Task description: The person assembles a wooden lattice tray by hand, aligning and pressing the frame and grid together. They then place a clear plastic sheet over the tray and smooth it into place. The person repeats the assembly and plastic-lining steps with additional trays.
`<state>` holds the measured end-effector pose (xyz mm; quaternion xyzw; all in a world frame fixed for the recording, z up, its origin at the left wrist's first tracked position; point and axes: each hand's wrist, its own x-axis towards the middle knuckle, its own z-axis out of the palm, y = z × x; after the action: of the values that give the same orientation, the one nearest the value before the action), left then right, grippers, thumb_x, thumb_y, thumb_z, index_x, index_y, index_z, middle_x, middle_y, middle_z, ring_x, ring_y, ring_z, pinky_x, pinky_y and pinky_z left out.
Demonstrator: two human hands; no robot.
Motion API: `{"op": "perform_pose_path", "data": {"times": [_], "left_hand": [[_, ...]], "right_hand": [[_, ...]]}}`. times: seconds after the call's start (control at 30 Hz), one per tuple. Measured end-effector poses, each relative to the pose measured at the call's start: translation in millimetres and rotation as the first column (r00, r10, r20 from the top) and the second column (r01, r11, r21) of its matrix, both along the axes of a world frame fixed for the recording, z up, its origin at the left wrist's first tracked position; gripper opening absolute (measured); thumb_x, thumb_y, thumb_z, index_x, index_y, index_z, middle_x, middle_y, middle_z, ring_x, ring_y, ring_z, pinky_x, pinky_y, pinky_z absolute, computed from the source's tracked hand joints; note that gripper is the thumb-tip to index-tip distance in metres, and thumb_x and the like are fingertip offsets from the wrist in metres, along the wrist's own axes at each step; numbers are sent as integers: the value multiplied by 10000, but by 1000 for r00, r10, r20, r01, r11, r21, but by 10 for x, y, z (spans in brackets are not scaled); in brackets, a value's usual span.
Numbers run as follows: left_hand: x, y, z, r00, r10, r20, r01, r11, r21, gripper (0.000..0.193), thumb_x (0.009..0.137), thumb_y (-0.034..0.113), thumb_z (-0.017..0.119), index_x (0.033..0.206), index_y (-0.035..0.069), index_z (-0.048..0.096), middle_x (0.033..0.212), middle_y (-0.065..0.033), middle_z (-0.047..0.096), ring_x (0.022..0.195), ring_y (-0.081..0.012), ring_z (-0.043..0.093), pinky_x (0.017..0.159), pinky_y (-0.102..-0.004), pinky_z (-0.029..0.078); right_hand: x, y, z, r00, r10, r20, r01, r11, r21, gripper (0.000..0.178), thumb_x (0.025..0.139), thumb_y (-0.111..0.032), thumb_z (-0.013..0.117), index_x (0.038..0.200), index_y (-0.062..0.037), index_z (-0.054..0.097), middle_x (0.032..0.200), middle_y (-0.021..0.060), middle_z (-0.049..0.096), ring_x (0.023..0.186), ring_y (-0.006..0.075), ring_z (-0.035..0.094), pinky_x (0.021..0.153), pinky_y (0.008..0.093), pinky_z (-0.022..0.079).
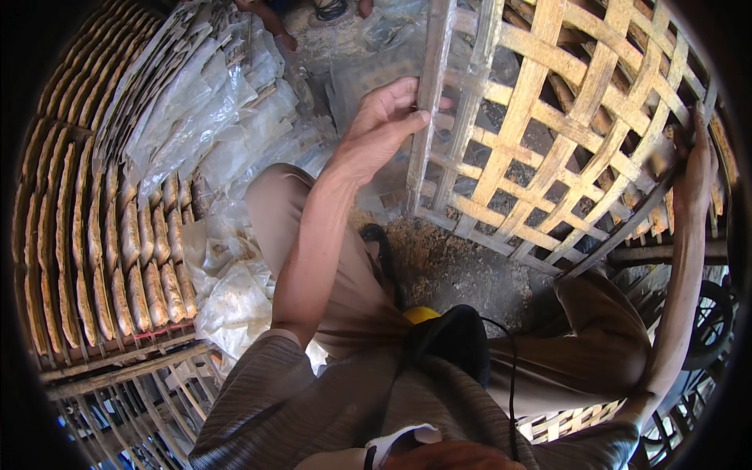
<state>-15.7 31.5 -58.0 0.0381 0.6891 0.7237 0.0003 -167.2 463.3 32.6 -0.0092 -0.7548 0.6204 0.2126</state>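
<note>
The left hand is grasping the side bar of a woven bamboo panel, its thumb lying along the near face and its fingers curling behind, with a fingertip showing through the gap beyond. The panel is standing tilted just to the right of this hand, filling the space between it and the right hand, with its lower edge running below the left hand's level. The right hand is reaching up along the panel's far side edge; its fingers are partly hiding at the dim rim of the view, so I cannot tell how firmly they are closing. To the left of the left hand, a slanting stack of clear plastic sheets is leaning, and farther left, rows of thin brownish slabs are standing on edge. Crumpled plastic is lying below and left of that hand, near the person's bent knee, while a slatted rack is sitting lower still. Beneath the panel, between the two hands, the crumb-strewn floor is showing. Below the right hand, beside its forearm, a black wheel-like ring is partly showing.
</note>
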Motion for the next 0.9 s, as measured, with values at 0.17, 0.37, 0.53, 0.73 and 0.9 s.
{"op": "perform_pose_path", "data": {"times": [0.17, 0.37, 0.53, 0.73, 0.9], "left_hand": [[20, 34, 2, 999, 40, -27, -44, 987, -153, 367, 997, 35, 633, 1360, -3, 595, 1218, -111, 725, 1117, -179, 701, 1017, -352, 536], [45, 91, -12, 987, 152, -55, -160, 965, -209, 336, 1009, 85, 648, 1327, -12, 603, 1152, -96, 737, 1011, -153, 720, 925, -317, 558], [32, 111, 27, 977, 208, -41, -211, 954, -213, 357, 1055, 224, 596, 1316, -20, 609, 1049, -108, 738, 909, -152, 717, 847, -316, 579], [4, -55, -17, 997, 72, 32, -77, 978, 194, 400, 1083, 312, 528, 1287, -15, 635, 1004, -138, 723, 888, -189, 704, 700, -334, 610], [-9, -61, -50, 994, 95, 50, -100, 990, 95, 358, 1087, 339, 529, 1148, 24, 688, 998, -67, 705, 956, -119, 655, 848, -286, 546]], "right_hand": [[-51, 116, -34, 992, 23, -125, -25, 1000, -9, 515, 1091, -288, 538, 1522, -9, 501, 1550, 111, 505, 1266, 150, 561, 1100, 298, 421], [7, -17, -3, 1000, -20, -8, 20, 997, -80, 506, 1091, -298, 546, 1511, -18, 520, 1532, 99, 524, 1223, 130, 566, 1071, 283, 432], [-22, -18, -48, 997, 18, -68, -23, 998, -67, 485, 1102, -276, 521, 1507, -9, 521, 1544, 106, 510, 1215, 119, 563, 1060, 288, 436], [-158, 338, 47, 988, 136, -76, -146, 980, -132, 569, 1113, -279, 482, 1595, -5, 355, 1659, 123, 349, 1442, 183, 439, 1182, 344, 367], [-1, 92, 328, 998, -2, -71, -15, 972, -235, 576, 1103, -300, 516, 1572, 6, 384, 1604, 108, 416, 1467, 188, 408, 1215, 362, 319]]}}
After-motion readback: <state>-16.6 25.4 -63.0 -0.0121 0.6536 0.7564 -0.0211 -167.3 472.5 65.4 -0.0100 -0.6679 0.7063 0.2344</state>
